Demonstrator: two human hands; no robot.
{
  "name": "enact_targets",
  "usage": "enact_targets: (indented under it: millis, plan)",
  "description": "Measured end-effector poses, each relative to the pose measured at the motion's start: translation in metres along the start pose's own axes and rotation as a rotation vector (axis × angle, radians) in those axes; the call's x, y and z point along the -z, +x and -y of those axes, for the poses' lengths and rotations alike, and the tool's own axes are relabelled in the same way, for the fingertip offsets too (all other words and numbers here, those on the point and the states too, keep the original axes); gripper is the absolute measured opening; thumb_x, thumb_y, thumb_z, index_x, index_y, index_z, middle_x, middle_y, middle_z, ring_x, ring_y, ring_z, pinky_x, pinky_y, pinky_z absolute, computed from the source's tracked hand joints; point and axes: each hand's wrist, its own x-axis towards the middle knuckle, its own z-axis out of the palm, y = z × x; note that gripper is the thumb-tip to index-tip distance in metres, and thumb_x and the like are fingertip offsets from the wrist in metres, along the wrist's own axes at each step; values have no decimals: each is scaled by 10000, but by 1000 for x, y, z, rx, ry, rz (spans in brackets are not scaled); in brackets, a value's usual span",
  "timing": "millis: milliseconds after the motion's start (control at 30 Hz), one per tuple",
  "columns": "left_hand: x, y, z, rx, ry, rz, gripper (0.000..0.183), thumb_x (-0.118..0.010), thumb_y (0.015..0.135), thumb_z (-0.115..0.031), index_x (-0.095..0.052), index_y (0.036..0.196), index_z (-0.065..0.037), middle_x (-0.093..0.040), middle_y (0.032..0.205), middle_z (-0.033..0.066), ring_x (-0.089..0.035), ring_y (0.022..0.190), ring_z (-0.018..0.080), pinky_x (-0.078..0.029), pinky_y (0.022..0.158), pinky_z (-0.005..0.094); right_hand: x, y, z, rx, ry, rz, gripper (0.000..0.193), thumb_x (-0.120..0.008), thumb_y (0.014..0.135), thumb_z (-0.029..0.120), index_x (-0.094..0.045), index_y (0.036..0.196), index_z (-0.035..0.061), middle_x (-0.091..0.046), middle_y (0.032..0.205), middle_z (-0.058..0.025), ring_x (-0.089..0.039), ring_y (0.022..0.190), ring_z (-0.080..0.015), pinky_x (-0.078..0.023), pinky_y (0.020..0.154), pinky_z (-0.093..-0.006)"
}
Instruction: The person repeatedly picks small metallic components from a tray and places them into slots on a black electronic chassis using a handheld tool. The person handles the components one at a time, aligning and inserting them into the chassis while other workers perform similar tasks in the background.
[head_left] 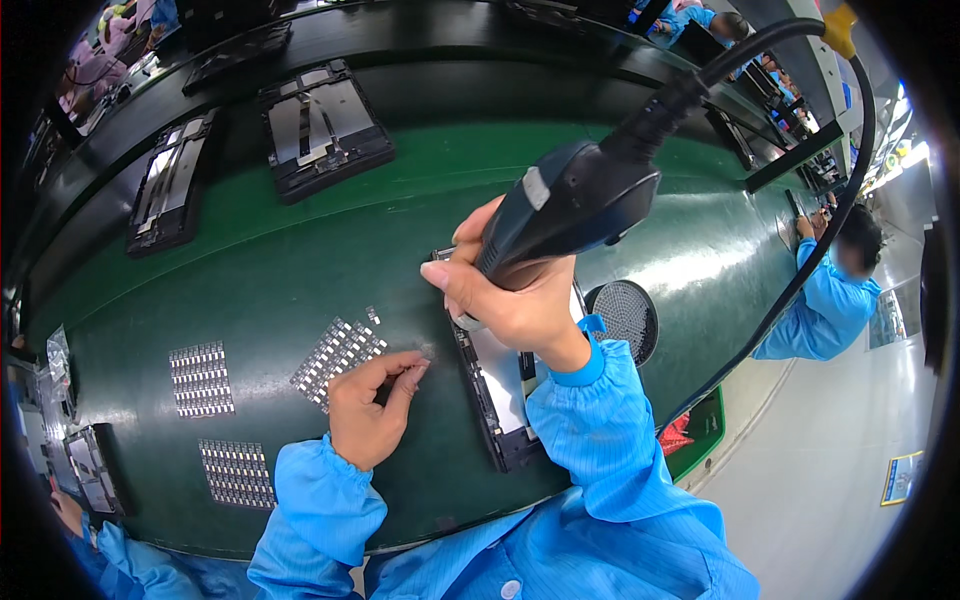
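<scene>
My right hand (525,310) is wrapped round a black corded electric screwdriver (575,195), its tip end hidden behind my fingers. Beneath that hand lies a flat black-framed device (482,400) with a silvery panel, partly covered by my hand and sleeve. My left hand (370,410) is closed in a pinch, thumb against forefinger, just left of the device. Anything between those fingertips is too small to make out. Beside it, partly behind the hand, is a sheet of small dark-and-white parts (335,355), with one loose small piece (373,315) at its upper corner.
Two more part sheets (201,380) (237,473) lie to the left. Similar devices (325,135) (170,185) rest at the back. Right of my wrist stands a round black dish (655,325) of tiny pieces. The screwdriver's cable (775,310) loops past a green bin (712,440). Co-workers (825,300) sit on both sides.
</scene>
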Motion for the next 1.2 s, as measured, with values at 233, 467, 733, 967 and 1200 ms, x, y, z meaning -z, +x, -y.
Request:
enact_targets:
  millis: [233,467,733,967,1200]
  plan:
    - [3,-1,3,-75,-16,45,125,-523,799,104,-621,846,42,-669,908,148,-646,706,165,-507,638,247,0,-9,-16,66,-26,76,324,-654,747,-102,-441,968,4,-546,602,-55,-546,521,-96,-440,465,-233]
    - [-4,6,1,-178,124,22,197,-525,744,116,-640,879,32,-658,943,158,-663,762,234,-531,677,289,4,-13,-17,23,-27,41,326,-650,748,-108,-451,984,-5,-546,605,-50,-538,535,-86,-419,489,-213]
    - [-48,-35,-24,-657,427,318,376,-761,632,-119,-620,961,-5,-630,1029,147,-607,979,288,-464,864,432,48,-9,23,100,143,-37,611,-725,761,408,-449,1065,-45,-566,616,-91,-567,510,-152,-457,451,-263]
    - [-84,-24,-7,-848,636,402,438,-747,641,-171,-616,1026,-10,-614,1083,120,-565,1084,256,-411,936,440,113,-55,51,12,231,-12,983,-287,718,842,-404,1087,-62,-514,557,-115,-530,436,-202,-452,396,-312]
    - [-84,141,7,-798,875,135,396,-677,715,-134,-578,1067,18,-585,1132,175,-527,1119,314,-398,947,469,115,-79,14,-257,420,33,582,-545,845,495,-502,1052,-48,-569,659,-75,-559,554,-132,-450,500,-259]
